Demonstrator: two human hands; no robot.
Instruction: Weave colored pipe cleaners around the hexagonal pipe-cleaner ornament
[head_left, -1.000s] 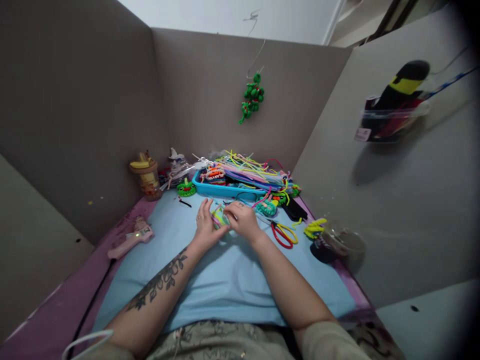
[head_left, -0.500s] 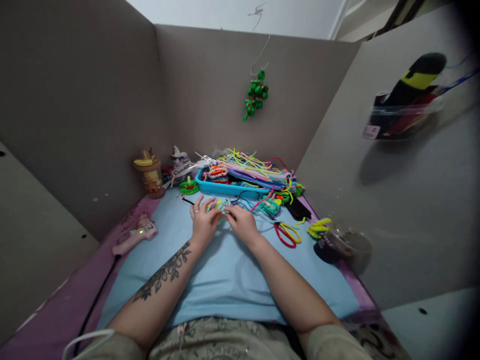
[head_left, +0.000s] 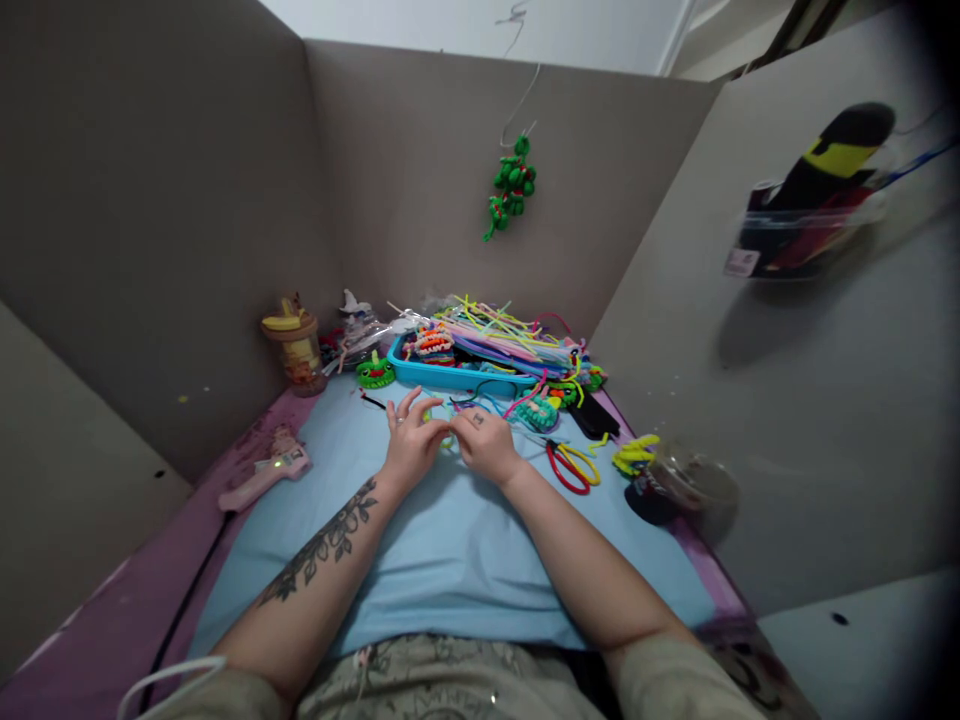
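My left hand [head_left: 412,438] and my right hand [head_left: 484,442] meet over the blue cloth [head_left: 450,540], thumbs and fingertips pinched together. Between them is a small pipe cleaner piece [head_left: 448,441] in pale yellow-green, mostly covered by the fingers. The left middle and outer fingers are raised and spread, with a ring on one. Beyond the left hand lies a thin dark stick [head_left: 373,400]. To the right of my right hand are scissors [head_left: 571,466] with red and yellow handles, and a teal pipe cleaner figure [head_left: 537,411].
A blue tray [head_left: 465,379] heaped with pipe cleaners [head_left: 510,345] stands at the back. A pink glue gun [head_left: 268,478] and a lidded cup [head_left: 298,355] are at left. At right lie a black phone [head_left: 595,416] and a clear tub [head_left: 694,480]. Grey panels surround three sides.
My hands have drawn closer together, and my right hand has turned so its back shows more. Less of the coloured piece shows between the fingers. The view has shifted slightly.
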